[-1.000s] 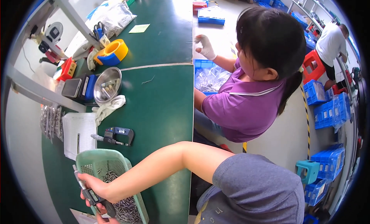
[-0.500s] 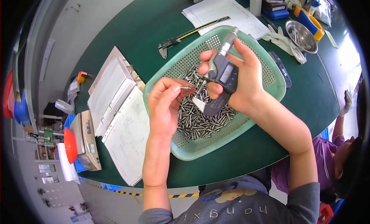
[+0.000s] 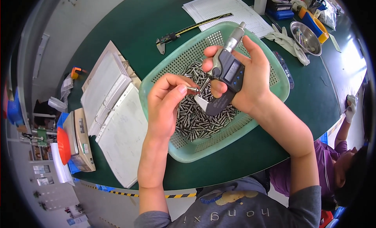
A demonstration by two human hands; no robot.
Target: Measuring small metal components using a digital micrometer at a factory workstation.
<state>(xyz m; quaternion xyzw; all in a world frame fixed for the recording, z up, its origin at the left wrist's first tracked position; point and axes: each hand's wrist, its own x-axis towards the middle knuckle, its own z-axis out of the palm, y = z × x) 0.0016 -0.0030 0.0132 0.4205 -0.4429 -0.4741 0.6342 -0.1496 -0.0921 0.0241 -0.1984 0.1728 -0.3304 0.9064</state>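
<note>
My right hand (image 3: 250,77) is wrapped round a digital micrometer (image 3: 230,69), its silver thimble pointing up and away and its black frame curving down toward the left. Between thumb and fingers my left hand (image 3: 166,100) pinches a small metal pin (image 3: 192,89). The pin's outer end is at the gap between the micrometer's measuring faces; whether it touches them I cannot tell. Both hands are above a green perforated plastic basket (image 3: 188,155), which holds a heap of similar small metal pins (image 3: 201,124).
Left of the basket lies an open ring binder (image 3: 125,138), with a scale (image 3: 82,141) beyond it. A digital caliper (image 3: 168,41) and paper sheets (image 3: 219,8) lie behind. White gloves (image 3: 288,43) and a metal bowl (image 3: 307,39) are at far right. A co-worker in purple (image 3: 329,165) is at right.
The pin in my left hand has come to the micrometer's gap, the two now nearly meeting. The whole view has shifted slightly, and my right hand keeps its grip.
</note>
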